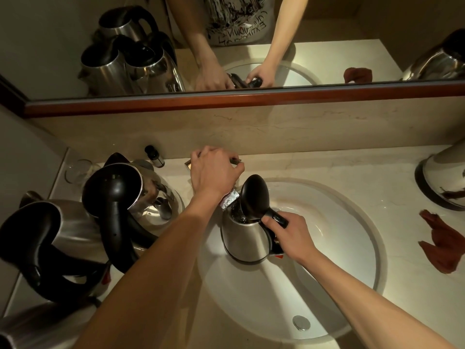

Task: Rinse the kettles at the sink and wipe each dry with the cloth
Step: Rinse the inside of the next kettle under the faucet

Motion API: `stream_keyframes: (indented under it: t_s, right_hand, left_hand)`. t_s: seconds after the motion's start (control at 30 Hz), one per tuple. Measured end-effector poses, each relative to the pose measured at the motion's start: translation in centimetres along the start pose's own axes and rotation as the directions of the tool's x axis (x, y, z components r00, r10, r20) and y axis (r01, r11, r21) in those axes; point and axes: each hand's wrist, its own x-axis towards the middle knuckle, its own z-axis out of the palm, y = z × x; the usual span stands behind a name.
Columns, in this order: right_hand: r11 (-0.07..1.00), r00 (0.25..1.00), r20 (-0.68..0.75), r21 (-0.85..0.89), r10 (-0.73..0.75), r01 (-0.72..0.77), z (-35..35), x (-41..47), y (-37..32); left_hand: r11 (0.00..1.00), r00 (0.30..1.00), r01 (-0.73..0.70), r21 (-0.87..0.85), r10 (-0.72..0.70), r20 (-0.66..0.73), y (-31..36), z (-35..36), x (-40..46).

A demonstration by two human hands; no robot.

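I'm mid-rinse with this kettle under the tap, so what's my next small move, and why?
Probably shut the tap with the left hand, which grips the faucet handle. The open kettle, held by the right hand, sits under the spout with water glinting inside.

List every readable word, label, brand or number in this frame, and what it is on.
None reads with certainty.
Shirt print in the mirror: reversed, scrawled lettering, not legible.
Small bottle by the wall: label too small.
Kettle in the right hand: red tag at the base, blurred.
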Motion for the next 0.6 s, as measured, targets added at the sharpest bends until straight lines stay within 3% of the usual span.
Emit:
stream_keyframes:
  t_s: [0.6]
  right_hand:
    - [0.999, 1.000, -0.013, 0.030, 0.020, -0.019, 0.14, 0.01, 0.10]
  left_hand:
    - [1.000, 1.000, 0.009, -0.002, -0.009, 0.007, 0.08, -0.14, -0.02]
